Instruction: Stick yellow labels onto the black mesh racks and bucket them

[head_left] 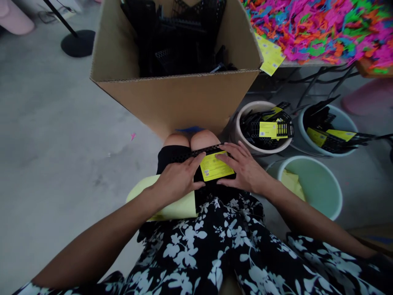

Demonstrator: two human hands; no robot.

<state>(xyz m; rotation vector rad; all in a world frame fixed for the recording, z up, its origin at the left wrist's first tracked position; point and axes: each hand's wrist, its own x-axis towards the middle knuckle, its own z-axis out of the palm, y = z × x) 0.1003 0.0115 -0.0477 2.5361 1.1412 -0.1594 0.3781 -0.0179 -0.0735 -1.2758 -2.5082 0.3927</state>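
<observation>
On my lap lies a black perforated plastic basket (211, 148), with a yellow label (216, 166) on the side facing up. My left hand (181, 174) grips its left part, index finger and thumb at the label's left edge. My right hand (242, 166) holds the right end, its fingers over the far edge and one finger on the label's upper right corner. The basket's underside and part of its body are hidden by my hands and dark clothing. A pale yellow sheet (176, 207) rests on my lap beneath my left forearm.
A tall cardboard box (178, 98) of black plastic pieces stands in front. To the right are a white bucket (241, 135) and a blue bucket (350, 116) with labelled black baskets, plus a green bucket (322, 184) holding yellow paper. Colourful stretchy pieces (319, 28) cover a table behind.
</observation>
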